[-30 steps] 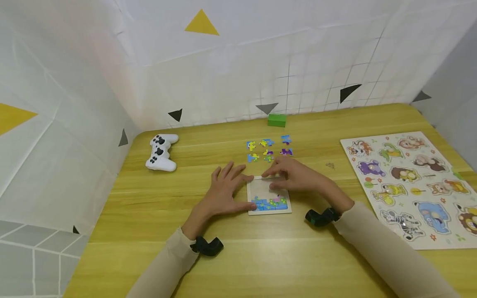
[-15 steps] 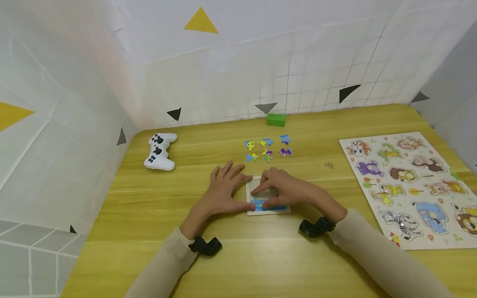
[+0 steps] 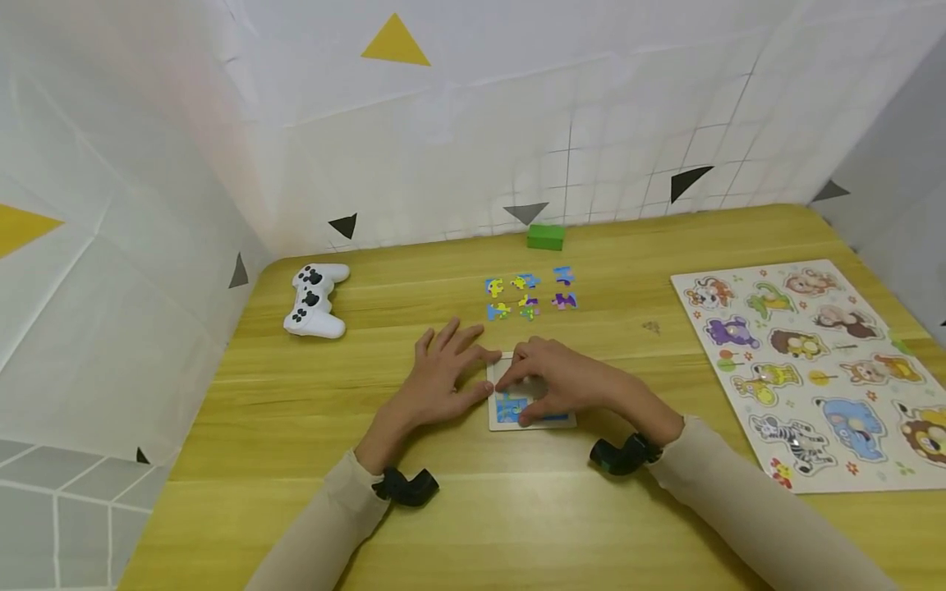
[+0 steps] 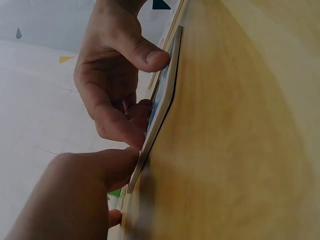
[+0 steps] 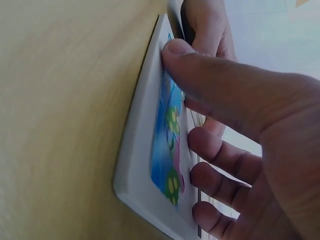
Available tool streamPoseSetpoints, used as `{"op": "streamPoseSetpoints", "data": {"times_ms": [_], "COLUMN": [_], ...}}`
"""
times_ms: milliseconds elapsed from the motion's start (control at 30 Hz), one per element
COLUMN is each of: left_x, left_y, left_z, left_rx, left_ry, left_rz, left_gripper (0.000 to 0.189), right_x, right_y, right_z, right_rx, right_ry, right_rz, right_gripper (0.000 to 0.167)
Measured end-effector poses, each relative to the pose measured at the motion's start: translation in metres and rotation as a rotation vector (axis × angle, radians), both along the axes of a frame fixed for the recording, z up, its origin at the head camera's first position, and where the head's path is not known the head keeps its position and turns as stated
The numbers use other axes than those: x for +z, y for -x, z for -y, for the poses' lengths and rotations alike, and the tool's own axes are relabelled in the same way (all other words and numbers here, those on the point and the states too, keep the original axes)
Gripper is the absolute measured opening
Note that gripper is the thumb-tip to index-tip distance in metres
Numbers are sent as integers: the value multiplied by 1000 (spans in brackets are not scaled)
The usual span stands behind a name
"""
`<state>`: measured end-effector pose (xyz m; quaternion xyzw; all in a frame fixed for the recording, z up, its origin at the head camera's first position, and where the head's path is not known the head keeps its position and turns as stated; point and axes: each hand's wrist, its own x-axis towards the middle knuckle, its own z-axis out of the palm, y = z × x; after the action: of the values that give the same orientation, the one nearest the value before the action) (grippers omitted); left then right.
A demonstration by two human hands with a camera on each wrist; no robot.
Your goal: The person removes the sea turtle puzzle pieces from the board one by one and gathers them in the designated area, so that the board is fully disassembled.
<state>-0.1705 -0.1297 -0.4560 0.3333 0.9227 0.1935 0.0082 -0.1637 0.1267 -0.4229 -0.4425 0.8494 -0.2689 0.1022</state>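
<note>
A small white-rimmed puzzle tray [image 3: 532, 428] lies on the table, with joined blue, green and pink jigsaw pieces [image 5: 172, 120] along its near side. My left hand [image 3: 441, 382] has its fingers spread, and its thumb and index fingertip touch the tray's left edge. Over the tray, my right hand [image 3: 565, 376] sets its thumb by the near rim on the blue pieces and its index finger near the left rim. Its other fingers bend loosely over the bare part, as the right wrist view shows. Part of the tray is hidden under this hand.
Several loose jigsaw pieces [image 3: 496, 288] lie beyond the tray. A green block [image 3: 545, 238] stands near the back wall. At the left is a white game controller [image 3: 314, 300]; a large animal peg board [image 3: 805, 369] covers the right side.
My right hand has moved from the tray's far side toward its near left, onto the joined pieces. My left thumb has shifted from the tray's near left corner up along its left edge.
</note>
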Motion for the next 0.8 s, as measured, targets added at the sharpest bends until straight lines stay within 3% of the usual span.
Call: {"op": "streamPoseSetpoints", "data": {"times_ms": [467,800], "left_x": [-2,-1], "left_y": [1,2], "left_z": [1,1], "left_rx": [3,22], "left_ry": [-28,-56], "left_rz": [-7,18], "left_gripper": [41,46], "right_x": [0,1], "right_y": [-2,-6], "right_z": [0,4], "right_rx": [0,-67], "right_ry": [19,4], "right_rz": [12,75], "right_gripper": [39,36]}}
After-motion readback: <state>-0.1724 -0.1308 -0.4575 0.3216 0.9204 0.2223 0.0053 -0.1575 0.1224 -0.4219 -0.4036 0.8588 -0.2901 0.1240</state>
